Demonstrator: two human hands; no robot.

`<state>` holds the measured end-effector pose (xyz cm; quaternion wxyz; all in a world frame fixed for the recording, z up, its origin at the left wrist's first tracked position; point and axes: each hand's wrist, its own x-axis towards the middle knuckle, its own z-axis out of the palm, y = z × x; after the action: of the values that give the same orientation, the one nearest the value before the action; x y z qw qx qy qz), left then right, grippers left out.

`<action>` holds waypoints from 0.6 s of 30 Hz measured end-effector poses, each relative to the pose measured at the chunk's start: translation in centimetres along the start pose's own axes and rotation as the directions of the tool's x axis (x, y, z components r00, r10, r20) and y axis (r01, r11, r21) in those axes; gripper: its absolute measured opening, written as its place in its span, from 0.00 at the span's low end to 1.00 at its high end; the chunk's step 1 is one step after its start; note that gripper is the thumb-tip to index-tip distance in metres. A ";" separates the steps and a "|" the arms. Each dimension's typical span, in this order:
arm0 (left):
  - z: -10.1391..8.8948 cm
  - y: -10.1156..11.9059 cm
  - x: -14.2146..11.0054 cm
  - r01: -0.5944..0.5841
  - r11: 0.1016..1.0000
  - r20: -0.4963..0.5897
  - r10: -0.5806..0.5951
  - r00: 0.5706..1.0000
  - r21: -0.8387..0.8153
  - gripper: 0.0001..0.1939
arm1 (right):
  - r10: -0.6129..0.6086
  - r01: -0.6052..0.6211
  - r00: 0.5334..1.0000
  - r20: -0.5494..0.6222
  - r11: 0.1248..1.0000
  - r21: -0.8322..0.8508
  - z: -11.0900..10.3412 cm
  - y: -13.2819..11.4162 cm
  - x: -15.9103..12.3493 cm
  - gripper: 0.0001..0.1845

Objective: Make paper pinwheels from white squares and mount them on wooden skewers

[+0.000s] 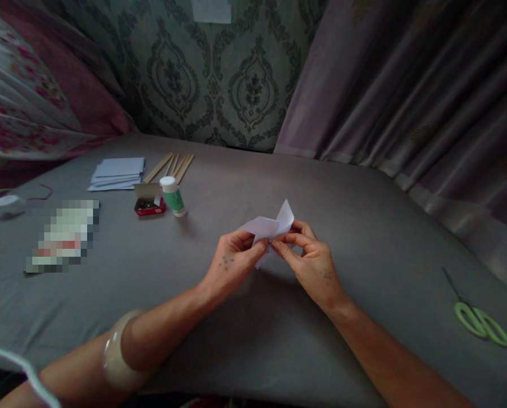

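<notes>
A folded white paper (264, 225) with pointed flaps, shaped like a pinwheel, is held above the cloth in front of me. My left hand (238, 255) is closed on its left side, thumb pressed near the centre. From the other side my right hand (310, 258) pinches close to the same centre, its thumb and forefinger almost touching the left thumb. Something tiny sits between the fingertips there, too small to make out. One flap stands up near the right fingers; the paper's underside is mostly hidden.
Left of centre stand a glue bottle (173, 197) and a small open red box (149, 204) with small dark pieces inside. Behind them lie stacked white paper (119, 173) and several wooden sticks (179, 167). Green-handled scissors (476, 317) lie at right on the grey cloth (363, 226).
</notes>
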<state>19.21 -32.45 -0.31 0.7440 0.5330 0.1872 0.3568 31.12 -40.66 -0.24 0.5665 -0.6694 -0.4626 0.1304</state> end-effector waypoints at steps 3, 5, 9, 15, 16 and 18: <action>0.0 -0.1 0.0 -0.005 1.000 -0.002 0.005 1.000 0.009 0.12 | 0.007 -0.007 1.000 0.008 1.000 0.008 0.1 0.1 0.0 0.08; -0.1 -0.2 0.1 -0.002 1.000 -0.004 0.002 1.000 0.024 0.13 | 0.010 -0.010 1.000 0.008 1.000 0.007 0.2 0.2 0.0 0.09; -0.2 -0.5 0.2 -0.004 0.998 -0.011 0.005 1.000 0.062 0.14 | 0.022 -0.022 1.000 0.002 1.000 0.013 0.3 0.4 0.1 0.10; -0.4 -0.8 0.5 -0.009 0.988 -0.008 0.010 1.000 0.151 0.13 | 0.057 -0.058 0.998 0.007 0.997 0.050 0.6 1.0 0.3 0.09; -0.5 -0.8 0.5 -0.015 0.986 -0.007 0.017 1.000 0.164 0.13 | 0.064 -0.064 0.998 0.011 0.996 0.056 0.7 1.1 0.3 0.09; -0.6 -1.0 0.7 -0.022 0.982 -0.008 0.024 1.000 0.187 0.13 | 0.070 -0.071 0.997 0.016 0.996 0.063 0.9 1.5 0.4 0.09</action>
<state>19.62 -31.78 -1.41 0.6855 0.6008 0.2176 0.3490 31.42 -39.66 -1.73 0.5794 -0.6660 -0.4382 0.1694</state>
